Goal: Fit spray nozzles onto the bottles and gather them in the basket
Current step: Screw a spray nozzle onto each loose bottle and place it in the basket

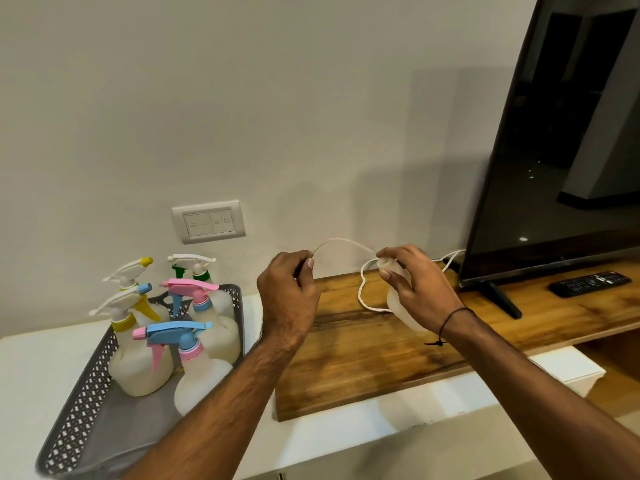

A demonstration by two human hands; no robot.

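My right hand point(415, 289) grips a translucent white bottle point(398, 303) with no nozzle, tilted with its neck toward the upper left. My left hand point(287, 299) is curled round something that its fingers hide; a thin white dip tube point(341, 241) arches from it toward the bottle's mouth. Both hands hover over the wooden board point(363, 355). To the left, the grey perforated basket point(76, 420) holds several white bottles fitted with coloured nozzles, among them a blue-and-pink one point(180, 337) at the front.
A television point(561, 140) on a stand fills the right side, with a remote control point(588, 283) on the wood in front of it. A white cable point(363, 289) loops on the board behind the bottle. A wall socket plate point(209, 221) sits above the basket.
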